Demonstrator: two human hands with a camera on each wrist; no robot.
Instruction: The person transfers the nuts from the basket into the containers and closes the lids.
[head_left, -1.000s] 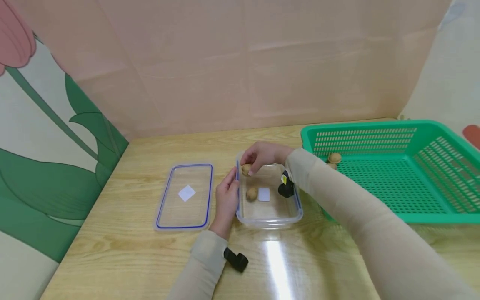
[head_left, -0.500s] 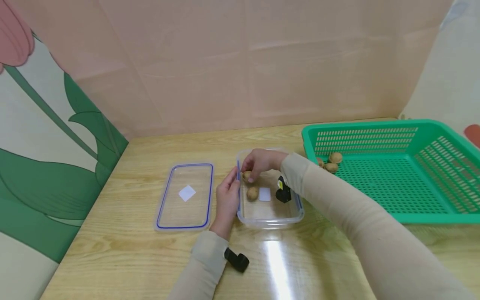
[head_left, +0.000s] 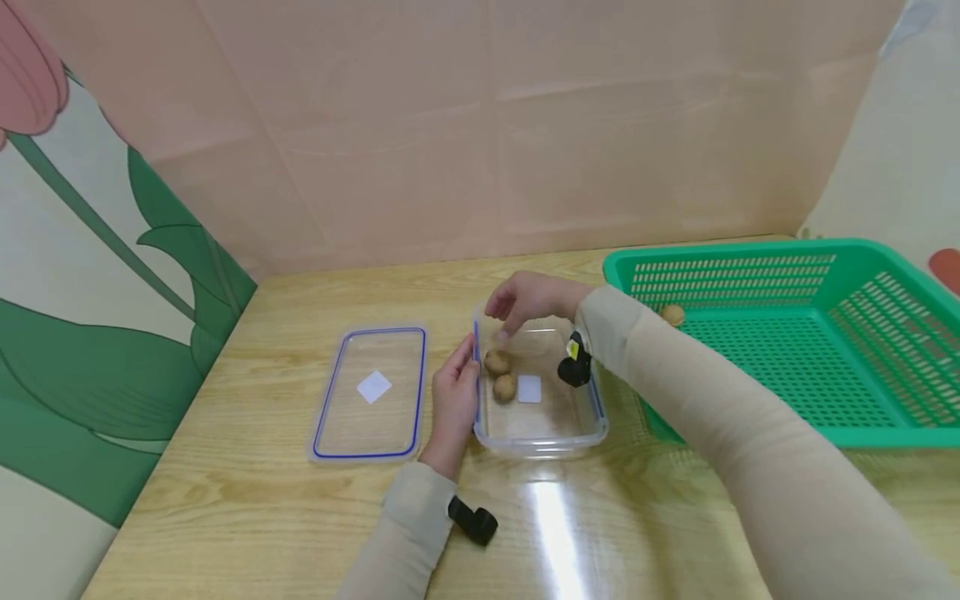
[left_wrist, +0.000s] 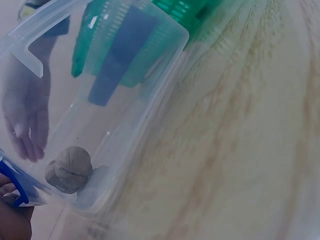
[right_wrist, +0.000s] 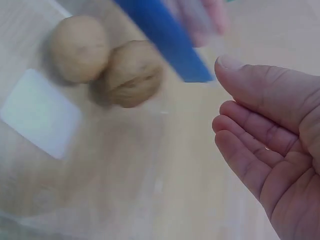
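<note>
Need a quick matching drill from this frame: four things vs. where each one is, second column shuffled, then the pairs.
Things:
1. two walnuts
2. lid
3. left hand
4. right hand

Places:
A. hovering above the clear box, palm bare
B. flat on the table, left of the box
C. inside the box, side by side
D. against the box's left wall

Pairs: 1-C, 2-B, 3-D, 4-A
</note>
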